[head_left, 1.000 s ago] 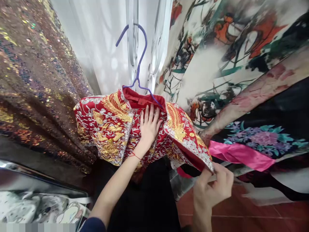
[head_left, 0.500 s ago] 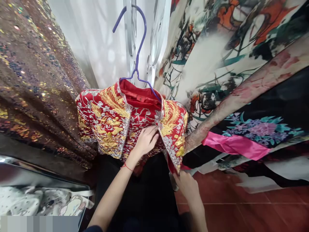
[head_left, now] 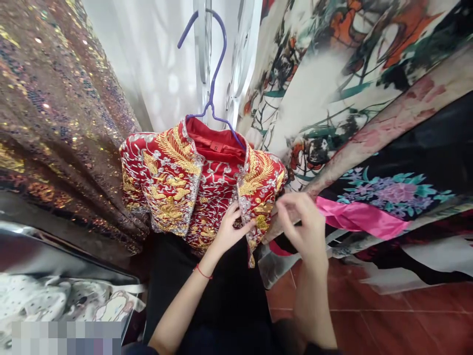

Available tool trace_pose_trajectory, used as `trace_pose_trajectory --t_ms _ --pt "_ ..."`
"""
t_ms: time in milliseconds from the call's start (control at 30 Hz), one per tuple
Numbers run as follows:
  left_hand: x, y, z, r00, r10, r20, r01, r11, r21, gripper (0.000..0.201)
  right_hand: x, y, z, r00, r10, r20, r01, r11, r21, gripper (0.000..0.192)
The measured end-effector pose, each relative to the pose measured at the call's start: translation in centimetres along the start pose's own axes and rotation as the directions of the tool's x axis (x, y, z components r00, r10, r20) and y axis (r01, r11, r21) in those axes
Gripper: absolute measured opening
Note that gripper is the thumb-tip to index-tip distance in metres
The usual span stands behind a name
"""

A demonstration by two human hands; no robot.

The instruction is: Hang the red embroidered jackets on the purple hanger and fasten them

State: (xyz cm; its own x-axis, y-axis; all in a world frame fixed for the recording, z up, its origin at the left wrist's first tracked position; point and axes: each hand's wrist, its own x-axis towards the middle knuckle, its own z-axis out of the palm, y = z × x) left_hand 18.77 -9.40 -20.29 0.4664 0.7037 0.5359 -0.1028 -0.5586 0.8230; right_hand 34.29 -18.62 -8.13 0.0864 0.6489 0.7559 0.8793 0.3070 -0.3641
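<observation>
So the red jacket [head_left: 170, 190] is right in front of me, dangling from a purple hanger [head_left: 212, 86], front wide open, gold and silver embroidery all over it. You can see the little red size label [head_left: 216, 147] inside the collar, with an S on it.

My left hand [head_left: 232, 230] has the edge of the front panel on the right of the view, thumb on the embroidered outside, the other fingertips partly hidden at the edge. My right hand [head_left: 305, 224] is up just beside the sleeve on that same side, fingers bent in towards the thumb. Honestly can't tell if it's pinching or even touching anything.

I've got a red string bracelet [head_left: 203, 272] on my left wrist. The hanger's hook is up over a pale metal upright [head_left: 201, 49].

Off to the left there's shiny sequined fabric [head_left: 70, 98], and to the right some white fabric with orange and green splashes [head_left: 312, 98], then a pink satin strip [head_left: 364, 218] against black floral fabric [head_left: 424, 143]. Reddish tiled floor [head_left: 354, 328] below that.
</observation>
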Motion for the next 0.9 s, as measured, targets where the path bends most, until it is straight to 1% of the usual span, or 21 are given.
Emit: trace_pose_trajectory --t_ms 33,67,100,133,200,267,300,367,400,433,500,533,567,600,667,733,800,867,900 --pt "0.2 0.3 0.2 1.000 -0.017 -0.025 0.017 1.000 0.012 0.031 1.9 0.6 0.3 0.995 -0.050 -0.090 0.047 0.998 -0.040 0.008" --pt "0.3 0.6 0.1 0.999 -0.027 -0.046 0.029 0.999 0.023 0.025 3.6 1.2 0.7 0.988 -0.082 -0.134 0.072 0.995 -0.075 0.015" --pt "0.4 0.7 -0.1 0.997 -0.034 -0.069 0.037 0.999 0.036 0.023 5.2 1.9 1.1 0.988 -0.091 -0.127 0.078 0.992 -0.103 0.024" --pt "0.5 0.9 -0.5 0.995 -0.036 -0.097 0.041 0.998 0.055 0.022 6.5 2.6 1.6 0.991 -0.086 -0.105 0.074 0.991 -0.112 0.031" --pt "0.6 1.2 -1.9 0.988 -0.014 -0.155 0.031 0.994 0.105 0.019 8.2 4.0 2.5 0.997 -0.082 -0.004 0.082 0.994 -0.072 0.037" --pt "0.8 1.6 -3.6 0.979 0.031 -0.199 0.001 0.987 0.160 0.018 8.9 5.3 3.2 0.994 -0.081 0.078 0.079 0.996 0.028 0.039" --pt "0.9 1.9 -4.3 0.975 0.054 -0.216 -0.013 0.983 0.186 0.018 8.9 5.9 3.4 0.993 -0.070 0.099 0.061 0.994 0.095 0.040" --pt "1.1 2.2 -5.7 0.966 0.081 -0.244 -0.025 0.974 0.226 0.018 8.4 6.9 3.6 0.993 0.000 0.119 -0.028 0.972 0.232 0.045" --pt "1.3 2.3 -6.1 0.962 0.086 -0.259 -0.023 0.971 0.238 0.018 8.1 7.3 3.6 0.987 0.056 0.152 -0.098 0.952 0.289 0.047" --pt "1.4 2.3 -6.4 0.957 0.088 -0.277 -0.018 0.969 0.245 0.019 7.7 7.7 3.7 0.972 0.114 0.207 -0.180 0.926 0.332 0.049" --pt "1.5 2.1 -6.7 0.940 0.077 -0.331 0.006 0.970 0.242 0.021 7.0 8.0 3.9 0.921 0.203 0.333 -0.332 0.857 0.395 0.052" --pt "1.6 2.0 -6.7 0.932 0.060 -0.356 0.027 0.972 0.234 0.022 6.7 8.0 4.1 0.898 0.227 0.377 -0.385 0.819 0.425 0.053" --pt "1.6 1.9 -6.7 0.926 0.035 -0.376 0.055 0.973 0.225 0.024 6.4 7.8 4.1 0.886 0.244 0.395 -0.420 0.784 0.457 0.055" --pt "1.7 1.8 -6.7 0.921 0.004 -0.389 0.087 0.972 0.217 0.025 6.2 7.5 4.1 0.887 0.260 0.383 -0.434 0.755 0.492 0.057" --pt "1.8 2.0 -6.9 0.916 -0.046 -0.399 0.141 0.967 0.212 0.028 6.0 6.3 3.8 0.909 0.306 0.284 -0.415 0.737 0.534 0.058" --pt "2.1 2.7 -7.4 0.908 -0.054 -0.416 0.162 0.960 0.228 0.028 6.2 4.5 2.9 0.929 0.347 0.128 -0.361 0.777 0.516 0.055" --pt "2.5 3.6 -8.2 0.887 -0.022 -0.461 0.158 0.953 0.259 0.029 6.5 2.5 1.9 0.940 0.336 -0.062 -0.282 0.866 0.413 0.050" --pt "3.1 4.3 -9.1 0.861 0.016 -0.508 0.160 0.941 0.300 0.031 6.4 0.9 1.2 0.943 0.255 -0.216 -0.206 0.953 0.223 0.046" --pt "3.3 4.4 -9.6 0.850 0.027 -0.526 0.167 0.933 0.317 0.032 6.2 0.4 1.1 0.944 0.201 -0.263 -0.177 0.978 0.113 0.044"
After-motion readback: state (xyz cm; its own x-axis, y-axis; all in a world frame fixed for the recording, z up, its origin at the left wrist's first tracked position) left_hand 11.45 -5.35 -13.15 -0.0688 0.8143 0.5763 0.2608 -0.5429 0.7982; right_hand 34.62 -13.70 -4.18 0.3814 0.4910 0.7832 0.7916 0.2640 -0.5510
